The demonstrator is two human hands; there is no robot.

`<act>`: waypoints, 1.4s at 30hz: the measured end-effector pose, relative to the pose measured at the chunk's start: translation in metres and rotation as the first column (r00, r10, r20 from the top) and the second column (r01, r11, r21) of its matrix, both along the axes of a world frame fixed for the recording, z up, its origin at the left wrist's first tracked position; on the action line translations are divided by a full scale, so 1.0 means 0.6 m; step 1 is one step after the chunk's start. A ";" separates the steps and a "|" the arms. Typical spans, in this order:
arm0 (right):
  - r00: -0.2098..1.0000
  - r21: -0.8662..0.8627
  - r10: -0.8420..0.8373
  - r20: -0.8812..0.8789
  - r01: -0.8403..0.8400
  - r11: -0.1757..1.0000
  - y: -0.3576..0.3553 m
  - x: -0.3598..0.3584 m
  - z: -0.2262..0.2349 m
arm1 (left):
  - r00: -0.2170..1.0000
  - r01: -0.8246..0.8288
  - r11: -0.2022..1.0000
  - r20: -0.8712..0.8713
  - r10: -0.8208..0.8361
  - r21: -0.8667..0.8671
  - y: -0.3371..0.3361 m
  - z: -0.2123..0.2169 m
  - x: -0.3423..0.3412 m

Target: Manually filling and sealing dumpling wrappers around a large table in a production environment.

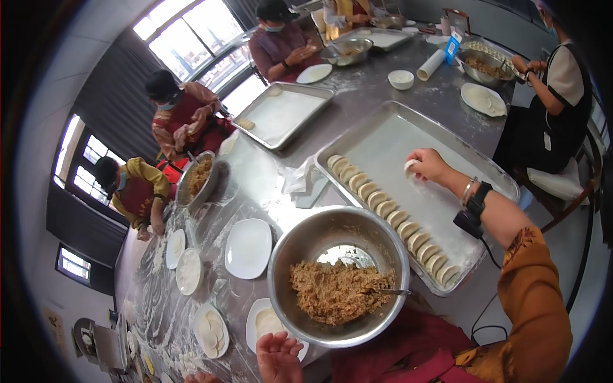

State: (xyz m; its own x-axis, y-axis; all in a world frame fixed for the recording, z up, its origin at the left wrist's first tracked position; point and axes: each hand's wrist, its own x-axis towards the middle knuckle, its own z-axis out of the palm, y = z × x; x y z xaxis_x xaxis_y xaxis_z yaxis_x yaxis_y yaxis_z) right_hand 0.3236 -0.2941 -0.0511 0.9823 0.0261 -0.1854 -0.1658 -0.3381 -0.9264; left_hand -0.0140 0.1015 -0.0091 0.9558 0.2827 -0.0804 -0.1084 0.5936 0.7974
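Dumpling [409,168] pinched in my right hand [430,165] over the tray [388,137], a dumpling row [386,209] lining its left edge. My left hand [280,359] is spread near the bowl [300,242].

We can read no text here: the marks on the blue and white card [453,46] standing at the far right of the table [364,89] are too small to make out.

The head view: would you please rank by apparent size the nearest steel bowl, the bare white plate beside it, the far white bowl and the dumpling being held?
1. Nearest steel bowl
2. Bare white plate
3. Far white bowl
4. Dumpling in the right hand, partly covered

Distance shrinks the far white bowl.
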 end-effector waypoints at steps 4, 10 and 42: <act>0.982 -0.122 0.178 0.057 -0.170 0.978 0.008 0.015 0.022 | 0.999 -0.044 0.996 -0.018 0.046 0.072 0.000 0.007 0.007; 0.913 -0.058 0.400 -0.082 -0.405 0.912 -0.061 -0.127 0.062 | 0.993 -0.091 0.985 0.093 0.078 0.149 -0.015 0.012 0.032; 0.867 -0.519 0.494 0.069 -0.392 0.760 -0.079 -0.302 0.029 | 0.938 -0.329 0.875 0.012 0.347 0.354 0.060 0.002 -0.062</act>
